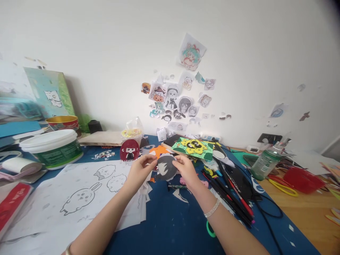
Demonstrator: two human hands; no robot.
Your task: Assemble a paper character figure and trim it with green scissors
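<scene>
Right hand [187, 172], blue tabletop [167, 223], wall [111, 53] beyond

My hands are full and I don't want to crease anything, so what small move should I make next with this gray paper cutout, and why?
I'd probably lower the gray paper cutout onto the blue tabletop nearer you: your left hand and right hand hold opposite edges, while paper scraps and pens clutter the area around it.
</scene>
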